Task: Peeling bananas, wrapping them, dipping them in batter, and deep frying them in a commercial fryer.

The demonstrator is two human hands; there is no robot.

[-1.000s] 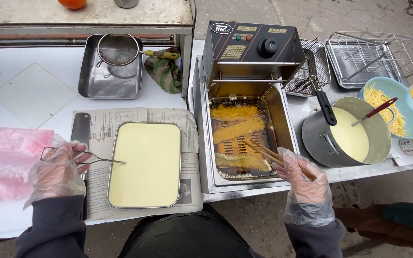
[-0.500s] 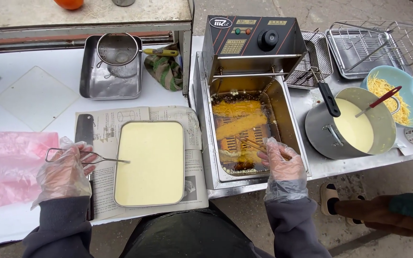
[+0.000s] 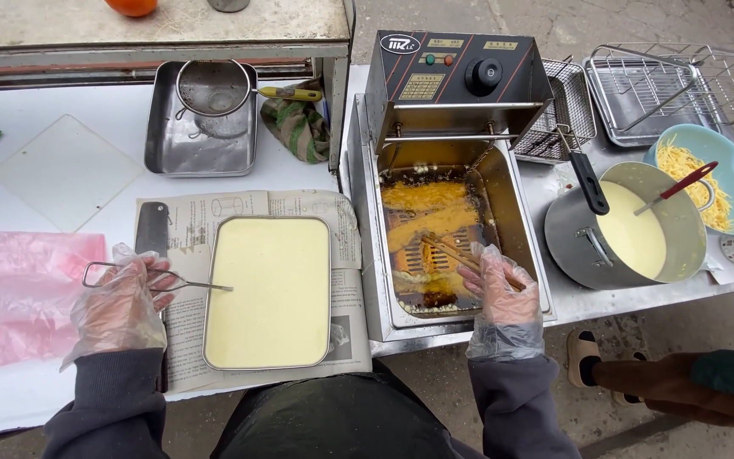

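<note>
My left hand (image 3: 121, 308), in a clear plastic glove, grips the wire handle of a thin metal tool (image 3: 163, 281) whose tip rests on the left rim of a steel tray of pale yellow batter (image 3: 269, 291). My right hand (image 3: 503, 293), also gloved, holds wooden chopsticks (image 3: 448, 252) reaching into the oil of an electric fryer (image 3: 435, 238), among golden pieces of frying food (image 3: 431, 212).
A cleaver (image 3: 153, 228) lies on newspaper beside the tray. A steel pan with a strainer (image 3: 206, 106) stands behind. A pot of batter (image 3: 630, 225), bowls of yellow shreds (image 3: 715, 183), a fry basket (image 3: 562, 115) and a wire rack (image 3: 673, 81) sit right. Another person's foot (image 3: 584, 353) is below.
My right hand has shifted slightly within the fryer with the chopsticks. My left hand keeps its grip on the metal tool at the tray's edge.
</note>
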